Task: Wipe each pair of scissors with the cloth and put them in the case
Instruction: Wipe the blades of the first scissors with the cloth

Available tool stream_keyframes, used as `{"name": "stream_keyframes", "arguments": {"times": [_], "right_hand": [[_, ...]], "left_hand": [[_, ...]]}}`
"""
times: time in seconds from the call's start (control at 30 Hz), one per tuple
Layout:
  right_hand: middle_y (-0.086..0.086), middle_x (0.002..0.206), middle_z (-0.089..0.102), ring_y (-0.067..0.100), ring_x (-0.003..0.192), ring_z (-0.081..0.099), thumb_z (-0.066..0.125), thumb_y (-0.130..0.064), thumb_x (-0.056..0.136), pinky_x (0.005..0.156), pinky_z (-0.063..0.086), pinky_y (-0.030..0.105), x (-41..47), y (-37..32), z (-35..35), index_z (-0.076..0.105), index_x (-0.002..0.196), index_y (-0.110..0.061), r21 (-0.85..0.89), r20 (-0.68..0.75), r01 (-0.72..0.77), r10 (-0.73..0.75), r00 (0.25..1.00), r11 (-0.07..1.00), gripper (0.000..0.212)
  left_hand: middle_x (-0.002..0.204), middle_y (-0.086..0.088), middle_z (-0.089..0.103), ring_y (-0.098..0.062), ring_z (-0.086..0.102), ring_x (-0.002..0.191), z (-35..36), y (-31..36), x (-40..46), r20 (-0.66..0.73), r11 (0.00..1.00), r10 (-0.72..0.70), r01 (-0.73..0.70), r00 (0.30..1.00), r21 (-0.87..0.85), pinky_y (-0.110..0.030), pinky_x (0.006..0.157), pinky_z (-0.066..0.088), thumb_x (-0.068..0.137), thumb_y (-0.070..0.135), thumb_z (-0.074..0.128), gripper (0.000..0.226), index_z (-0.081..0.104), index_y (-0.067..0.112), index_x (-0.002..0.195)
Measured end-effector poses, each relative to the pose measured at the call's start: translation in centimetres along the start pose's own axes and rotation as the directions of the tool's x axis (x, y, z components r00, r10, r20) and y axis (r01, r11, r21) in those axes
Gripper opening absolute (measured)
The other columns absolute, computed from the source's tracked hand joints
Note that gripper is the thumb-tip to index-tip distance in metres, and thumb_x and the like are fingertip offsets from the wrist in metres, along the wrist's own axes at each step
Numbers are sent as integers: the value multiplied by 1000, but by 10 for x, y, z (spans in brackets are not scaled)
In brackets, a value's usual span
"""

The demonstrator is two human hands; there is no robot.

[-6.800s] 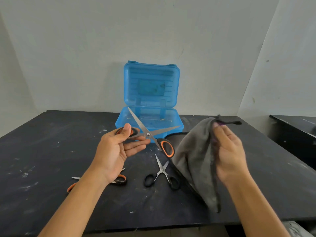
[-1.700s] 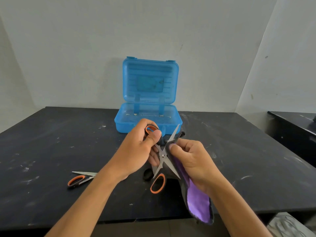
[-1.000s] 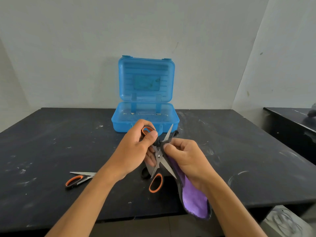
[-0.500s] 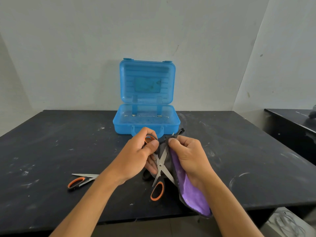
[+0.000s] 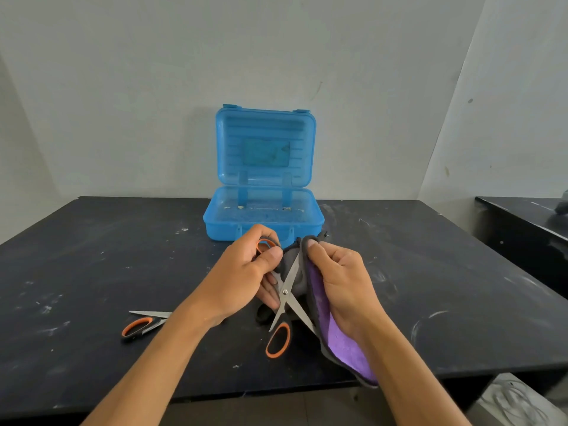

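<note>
Wiping opened scissors over my black table, blue case open behind.

My right hand pinches the grey-purple cloth around one blade; my left hand grips the upper orange handle of the scissors. A second orange-handled pair lies on the table to the left.

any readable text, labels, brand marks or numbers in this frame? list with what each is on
None readable.
Open translucent blue plastic case: a darker rectangular patch on the inside of its lid, perhaps a label, too blurred to read.
Orange-handled steel scissors in the hands: no marking can be made out.
Second orange-handled scissors on the black table: no marking can be made out.
</note>
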State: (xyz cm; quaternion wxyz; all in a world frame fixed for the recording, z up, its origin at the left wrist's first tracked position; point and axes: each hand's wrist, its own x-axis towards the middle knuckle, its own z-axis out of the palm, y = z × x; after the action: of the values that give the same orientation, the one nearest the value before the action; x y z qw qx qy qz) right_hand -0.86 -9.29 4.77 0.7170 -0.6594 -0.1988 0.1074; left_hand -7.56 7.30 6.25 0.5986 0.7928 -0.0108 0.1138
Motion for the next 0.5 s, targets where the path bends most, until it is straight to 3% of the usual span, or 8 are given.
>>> {"name": "stream_keyframes", "arguments": {"times": [0.07,0.23,0.4,0.5], "right_hand": [[18,86,81,27,74,76,66,-24,103,74,63,38,0,-1,-2,81,86,-13,49,22,20,-21,1000,999,26],[12,89,81,22,84,78,72,6,92,81,65,29,-1,-1,-6,79,98,-6,223,130,44,-74,989,974,15],[16,89,81,24,83,78,80,-16,75,80,65,29,-3,-1,-11,82,89,-9,155,92,58,-73,993,986,16],[21,80,78,32,73,74,77,-20,84,75,63,39,-2,-2,-9,80,74,-11,137,5,50,-51,999,989,13]], "left_hand": [[70,-15,68,-34,70,54,0,0,-1,-2,1000,1,-1,1000,-2,-30,48,56,105,20,48,5,53,18,104],[79,-21,63,-35,70,56,4,-6,-1,-44,999,23,-24,999,-35,-34,49,58,104,19,49,6,55,17,103],[79,-25,64,-33,70,56,4,-10,-1,-13,998,49,-49,999,-35,-33,48,58,105,17,48,10,56,21,100],[71,-19,66,-31,70,54,5,-8,-2,-19,997,71,-71,997,-31,-31,47,57,105,16,48,13,57,22,97]]}}
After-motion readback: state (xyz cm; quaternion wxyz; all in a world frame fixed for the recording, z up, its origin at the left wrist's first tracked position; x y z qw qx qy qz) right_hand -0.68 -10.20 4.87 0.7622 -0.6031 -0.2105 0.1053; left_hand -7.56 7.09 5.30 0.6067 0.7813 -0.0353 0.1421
